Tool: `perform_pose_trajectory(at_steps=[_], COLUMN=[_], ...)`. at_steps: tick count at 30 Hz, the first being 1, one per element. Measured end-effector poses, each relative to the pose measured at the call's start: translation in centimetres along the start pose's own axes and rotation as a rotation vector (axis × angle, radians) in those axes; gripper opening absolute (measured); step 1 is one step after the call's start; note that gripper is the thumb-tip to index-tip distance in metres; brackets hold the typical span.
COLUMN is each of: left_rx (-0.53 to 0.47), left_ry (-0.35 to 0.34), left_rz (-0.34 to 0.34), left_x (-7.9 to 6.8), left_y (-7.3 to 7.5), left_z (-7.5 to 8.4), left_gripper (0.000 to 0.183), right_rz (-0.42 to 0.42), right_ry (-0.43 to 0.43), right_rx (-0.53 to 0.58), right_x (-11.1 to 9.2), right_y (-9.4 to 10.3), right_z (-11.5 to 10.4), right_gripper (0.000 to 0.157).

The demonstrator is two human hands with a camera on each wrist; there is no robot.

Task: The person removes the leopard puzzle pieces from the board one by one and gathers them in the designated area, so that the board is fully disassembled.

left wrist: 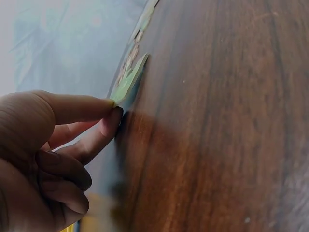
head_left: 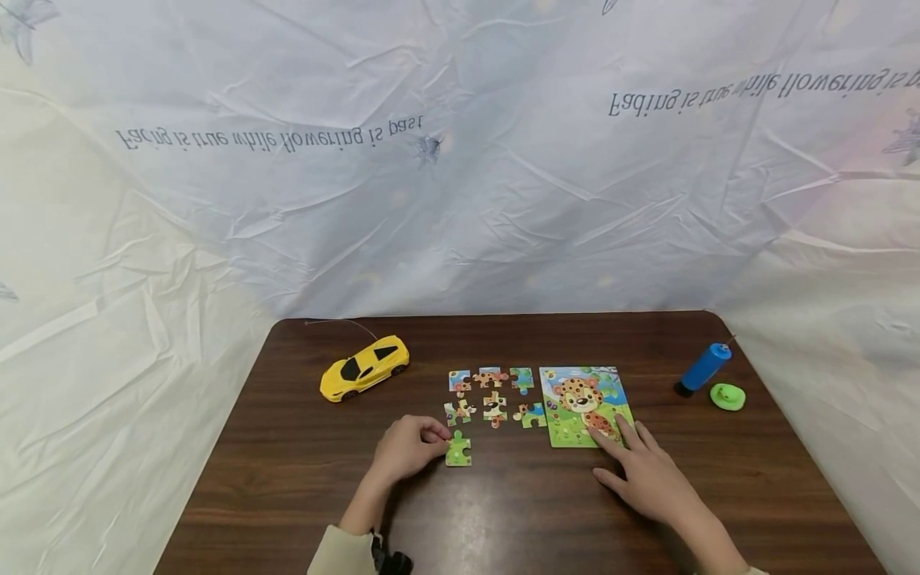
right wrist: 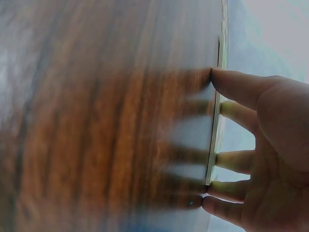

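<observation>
My left hand (head_left: pixel 408 447) pinches the left edge of a green jigsaw piece (head_left: pixel 458 454) at the near left corner of a group of pieces. In the left wrist view, the piece (left wrist: pixel 129 83) is tilted, one edge raised off the table, between thumb and fingertip. My right hand (head_left: pixel 650 477) lies spread with straight fingers, fingertips on the lower right of a leopard picture board (head_left: pixel 564 431). Seen from the right wrist, the thumb touches the table beside the board's edge (right wrist: pixel 212 145). Several loose leopard pieces, including a middle piece (head_left: pixel 494 406), lie left of the board in rows.
A yellow toy car (head_left: pixel 365 369) stands at the back left of the dark wooden table (head_left: pixel 302 495). At the right are a blue cylinder (head_left: pixel 704 369) with a black end and a small green toy (head_left: pixel 727 397). Pale printed cloth (head_left: pixel 460 224) hangs around the table.
</observation>
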State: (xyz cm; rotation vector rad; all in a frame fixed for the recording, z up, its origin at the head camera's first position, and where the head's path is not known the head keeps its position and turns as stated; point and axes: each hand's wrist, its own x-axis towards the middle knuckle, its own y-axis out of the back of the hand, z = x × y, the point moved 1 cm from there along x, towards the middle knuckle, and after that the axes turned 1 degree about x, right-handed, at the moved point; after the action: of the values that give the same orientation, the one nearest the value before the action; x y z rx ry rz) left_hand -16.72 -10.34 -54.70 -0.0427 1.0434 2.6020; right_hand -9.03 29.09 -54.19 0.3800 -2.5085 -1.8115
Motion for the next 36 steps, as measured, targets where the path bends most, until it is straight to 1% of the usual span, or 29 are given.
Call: perform_pose_trajectory(at_steps=[9,13,17,22,27,31,36], left_rx=[0.129,0.155,0.152,0.122,0.108,0.104,0.113], left_ry=[-0.009,-0.023,-0.054,-0.091,-0.137,-0.176,-0.24], left_rz=[0.036,0.063,0.071,0.048,0.018,0.0,-0.016], left_x=[0.0,0.0,0.2,0.6,1.1,1.8,2.9], left_y=[0.3,0.2,-0.2,-1.1,-2.2,-3.3,-4.9], left_z=[0.6,1.0,1.8,3.3,5.2,6.8,8.8], left_gripper=[0.003,0.003,0.003,0.005,0.004,0.005,0.008], right_rz=[0.006,0.016,0.038,0.053,0.046,0.032,0.024], right_ry=[-0.011,-0.01,-0.006,-0.024,-0.06,-0.071,-0.077], right_rx=[-0.031,-0.013,0.012,0.007,-0.011,-0.022,-0.031], right_x=[-0.1,-0.2,-0.4,-0.5,-0.8,-0.9,-1.0], right_y=[0.2,0.2,0.1,0.2,0.4,0.4,0.3], right_z=[-0.2,-0.1,0.3,1.3,2.4,2.9,3.0], right_gripper=[0.065,0.067,0.072,0.077,0.078,0.077,0.076])
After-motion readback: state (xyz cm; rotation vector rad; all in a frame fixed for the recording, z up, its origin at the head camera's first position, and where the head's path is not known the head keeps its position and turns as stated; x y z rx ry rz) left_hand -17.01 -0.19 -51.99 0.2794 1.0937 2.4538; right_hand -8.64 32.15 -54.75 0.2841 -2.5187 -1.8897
